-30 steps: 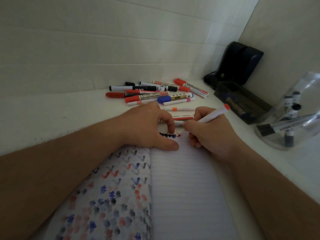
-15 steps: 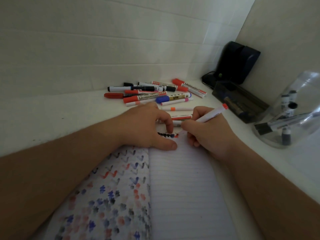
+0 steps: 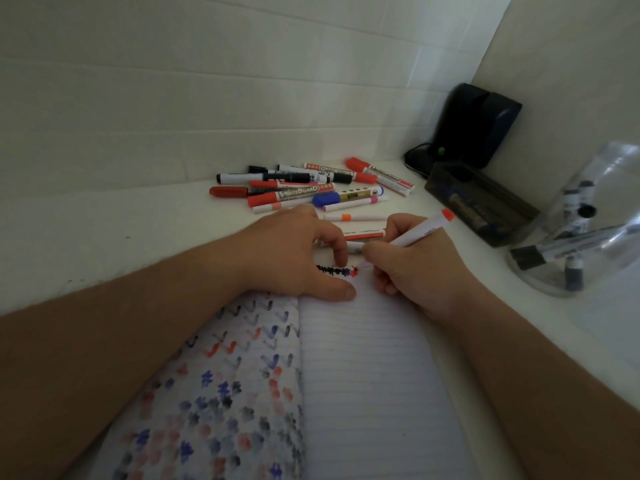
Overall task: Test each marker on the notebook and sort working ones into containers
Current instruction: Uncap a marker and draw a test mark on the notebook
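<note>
while the left hand (image 3: 294,254) is lying on the open lined notebook (image 3: 363,375), thumb stretched along the page and fingers bent down onto the paper with nothing in their grasp, the right hand (image 3: 412,268) is gripping a slim white marker with an orange end (image 3: 420,232), fingers curled round its barrel. the marker is slanting up and to the right, its lower tip touching the notebook's right-hand page just beside a small red scribble (image 3: 353,271) that is ending a row of dark scribbles (image 3: 332,270) between the two hands. the notebook is lying near the front edge of the white counter (image 3: 104,230), its left page covered with blue, red and black test marks (image 3: 225,393).

toward the back edge of the counter, a loose pile of red, black and blue whiteboard markers (image 3: 311,188) is lying against the tiled wall. two more white markers are lying just behind the hands. near the back right corner a dark rectangular tray (image 3: 485,206) is holding a few markers, with a black device (image 3: 474,126) standing behind it. along the right edge a clear plastic jar (image 3: 588,230) is lying tilted, black-capped markers showing inside it.
</note>
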A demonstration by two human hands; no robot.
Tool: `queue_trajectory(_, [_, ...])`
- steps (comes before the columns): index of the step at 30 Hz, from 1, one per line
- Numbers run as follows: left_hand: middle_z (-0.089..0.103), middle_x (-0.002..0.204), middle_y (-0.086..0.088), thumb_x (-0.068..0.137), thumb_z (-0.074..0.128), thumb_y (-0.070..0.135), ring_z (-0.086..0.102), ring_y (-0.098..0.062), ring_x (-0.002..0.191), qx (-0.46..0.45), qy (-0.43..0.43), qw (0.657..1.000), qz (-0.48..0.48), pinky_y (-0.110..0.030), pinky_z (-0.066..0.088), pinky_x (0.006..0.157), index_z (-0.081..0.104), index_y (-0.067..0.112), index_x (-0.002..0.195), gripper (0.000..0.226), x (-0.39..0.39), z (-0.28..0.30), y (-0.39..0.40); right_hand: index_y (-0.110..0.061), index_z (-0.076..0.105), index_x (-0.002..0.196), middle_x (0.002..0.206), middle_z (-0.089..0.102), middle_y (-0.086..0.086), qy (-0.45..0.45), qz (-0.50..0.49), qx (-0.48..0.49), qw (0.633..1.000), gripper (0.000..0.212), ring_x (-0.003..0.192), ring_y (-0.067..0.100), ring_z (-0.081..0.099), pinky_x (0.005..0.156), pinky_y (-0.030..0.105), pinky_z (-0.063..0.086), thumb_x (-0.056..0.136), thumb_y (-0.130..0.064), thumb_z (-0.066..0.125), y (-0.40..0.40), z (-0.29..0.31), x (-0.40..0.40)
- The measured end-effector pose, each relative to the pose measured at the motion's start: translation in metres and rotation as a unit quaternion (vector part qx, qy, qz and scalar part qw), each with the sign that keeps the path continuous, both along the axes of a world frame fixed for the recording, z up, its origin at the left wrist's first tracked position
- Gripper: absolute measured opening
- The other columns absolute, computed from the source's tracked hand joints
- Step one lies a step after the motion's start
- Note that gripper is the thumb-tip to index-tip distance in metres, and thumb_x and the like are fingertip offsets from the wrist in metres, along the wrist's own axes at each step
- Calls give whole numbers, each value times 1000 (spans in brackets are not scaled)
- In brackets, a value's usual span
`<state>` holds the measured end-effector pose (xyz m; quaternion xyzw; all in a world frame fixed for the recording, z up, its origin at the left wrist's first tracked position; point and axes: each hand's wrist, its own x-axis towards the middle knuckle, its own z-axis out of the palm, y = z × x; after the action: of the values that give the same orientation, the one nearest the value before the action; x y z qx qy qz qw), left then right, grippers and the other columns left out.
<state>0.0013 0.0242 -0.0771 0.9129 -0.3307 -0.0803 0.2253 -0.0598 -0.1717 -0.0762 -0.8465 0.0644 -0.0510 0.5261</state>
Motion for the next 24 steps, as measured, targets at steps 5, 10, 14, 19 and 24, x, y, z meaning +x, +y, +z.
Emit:
queue_trajectory(5, [48,103,18,62,76,78,47,-1,94,0,-5,1000,-4,-30,44,79,62,51,97,46,0,-1,1,-11,54,74,60,64,13,7,10,-17,1000,23,51,23,59,49,30,49,86,-6,73,0,1,1])
queue_trajectory(10, [52,84,9,84,69,40,48,-6,65,-126,-20,991,30,-31,41,59,39,34,100,34,-2,-3,4,-15,49,65,53,47,10,-22,1,105,994,33,45,22,39,43,28,29,85,-1,72,-6,-1,4])
queue_trajectory(14, [63,98,10,102,43,5,54,-1,65,-231,-50,971,40,-21,44,62,30,29,118,32,3,-2,5,-17,60,77,59,43,6,-26,49,278,959,22,45,15,31,41,24,18,84,-7,77,-18,6,3])
queue_trajectory(19, [72,100,16,104,53,17,62,9,89,-237,-31,971,12,-6,43,74,38,27,112,19,5,-3,3,-14,72,91,74,56,5,-2,101,417,903,26,54,14,37,42,19,22,75,-26,56,-28,12,2])
queue_trajectory(24, [68,98,20,104,56,23,62,9,97,-224,-65,973,-1,-6,46,76,47,28,109,11,4,-3,3,-10,70,94,70,60,9,-12,97,424,901,33,50,16,39,43,19,20,76,-24,46,-25,10,3])
